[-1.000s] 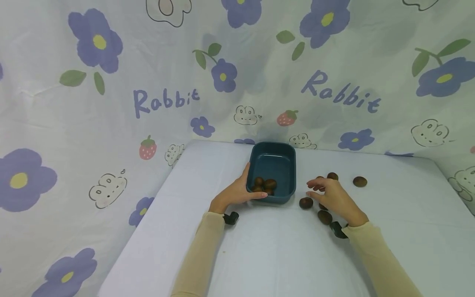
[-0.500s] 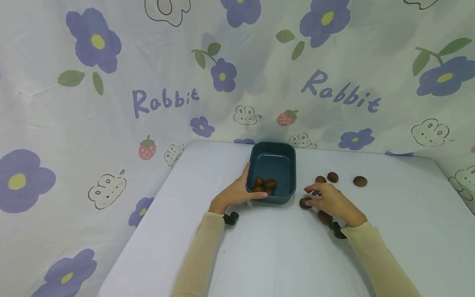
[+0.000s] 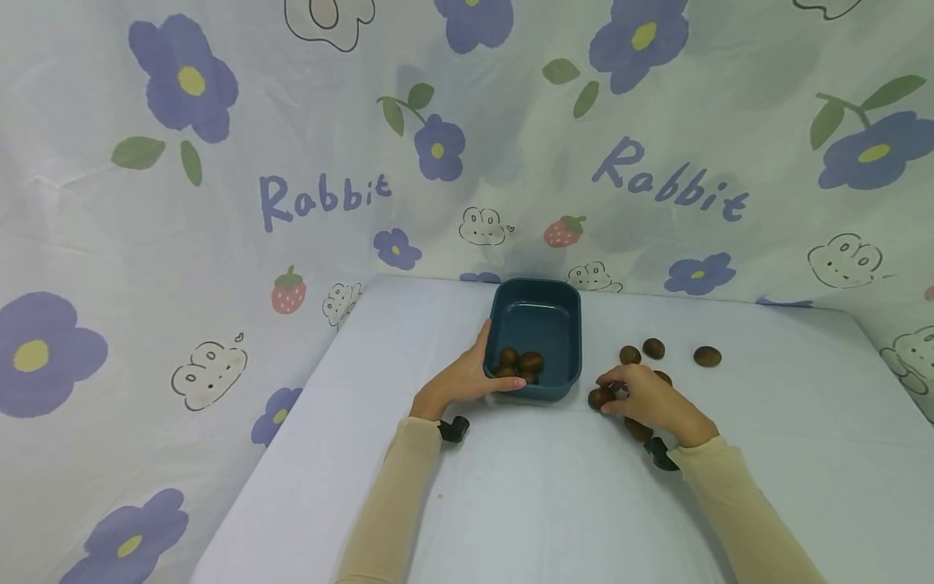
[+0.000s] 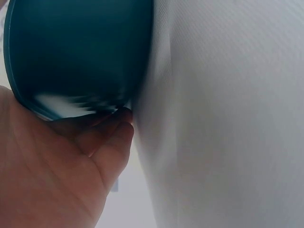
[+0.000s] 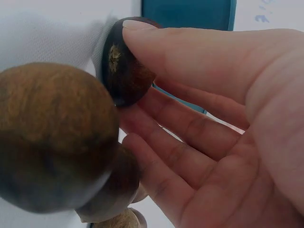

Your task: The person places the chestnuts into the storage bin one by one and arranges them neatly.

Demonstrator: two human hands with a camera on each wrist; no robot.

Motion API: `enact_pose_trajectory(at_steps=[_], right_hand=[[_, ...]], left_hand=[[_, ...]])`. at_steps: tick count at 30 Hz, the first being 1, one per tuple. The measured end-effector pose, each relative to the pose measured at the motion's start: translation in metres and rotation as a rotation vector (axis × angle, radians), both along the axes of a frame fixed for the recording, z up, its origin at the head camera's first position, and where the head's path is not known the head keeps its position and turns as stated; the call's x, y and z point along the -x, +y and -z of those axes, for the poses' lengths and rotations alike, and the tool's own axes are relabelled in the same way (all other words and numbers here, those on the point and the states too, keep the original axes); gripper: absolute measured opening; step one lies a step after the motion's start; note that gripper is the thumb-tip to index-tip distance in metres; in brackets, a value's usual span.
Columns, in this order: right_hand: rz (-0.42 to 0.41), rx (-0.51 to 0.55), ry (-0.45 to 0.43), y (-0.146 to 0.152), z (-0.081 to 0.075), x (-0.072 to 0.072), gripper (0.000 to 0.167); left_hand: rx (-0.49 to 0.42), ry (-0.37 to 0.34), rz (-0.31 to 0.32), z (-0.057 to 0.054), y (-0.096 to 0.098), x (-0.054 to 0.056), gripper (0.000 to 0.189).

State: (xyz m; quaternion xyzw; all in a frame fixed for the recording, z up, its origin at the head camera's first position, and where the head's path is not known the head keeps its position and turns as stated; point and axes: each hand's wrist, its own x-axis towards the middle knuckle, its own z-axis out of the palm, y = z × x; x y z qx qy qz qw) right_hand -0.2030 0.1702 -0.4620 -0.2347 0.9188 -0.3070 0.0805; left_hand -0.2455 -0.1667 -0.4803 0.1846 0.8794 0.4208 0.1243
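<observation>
My left hand [image 3: 463, 378] holds the near left corner of a dark teal rectangular container [image 3: 554, 392], thumb over the front rim and fingers along the side. In the left wrist view the fingertips curl against its wall [image 4: 85, 52]. Several brown chestnuts [image 3: 532, 362] lie in the container's near left corner. To the right of it, my right hand [image 3: 649, 400] pinches a dark chestnut [image 3: 597, 399] between thumb and fingers. The right wrist view shows this chestnut [image 5: 118, 66] with its pale tufted tip, and a bigger-looking chestnut [image 5: 52, 137] in front.
Two chestnuts [image 3: 653, 348] lie close together beyond my right hand, and another [image 3: 707, 356] farther right. One chestnut [image 3: 638, 429] sits under the right wrist, another [image 3: 663, 378] behind the hand. A printed curtain [image 3: 467, 146] hangs behind the white table [image 3: 511, 503].
My right hand has moved slightly down and closed its thumb and fingers on the nearest chestnut beside the container. The left hand and container have stayed in place.
</observation>
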Motion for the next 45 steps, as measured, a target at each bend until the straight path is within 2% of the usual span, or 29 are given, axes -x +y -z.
enact_pose_trajectory(at_steps=[15,22,29,35,40,45], right_hand=[[-0.014,-0.005,0.033,-0.0021,0.0007,-0.0018,0.035],[0.006,0.036,0.031,-0.0020,0.0004,-0.0022,0.035],[0.019,0.041,0.049,-0.0005,-0.0031,-0.0006,0.033],[0.007,0.101,0.068,0.0012,-0.0023,0.0020,0.033],[0.050,0.163,0.103,0.0015,-0.0043,0.0023,0.033],[0.117,0.213,0.091,0.0009,-0.0079,0.0011,0.035]], left_hand=[[-0.021,0.014,0.019,0.0009,-0.0003,0.0019,0.135],[-0.031,0.028,0.029,0.0021,0.0002,0.0021,0.134],[-0.009,0.007,0.013,0.0013,-0.0007,0.0016,0.136],[0.005,-0.015,-0.003,0.0006,-0.0016,0.0002,0.136],[-0.010,-0.003,0.006,0.0015,-0.0018,0.0013,0.136],[-0.025,0.012,0.020,0.0020,-0.0012,0.0022,0.135]])
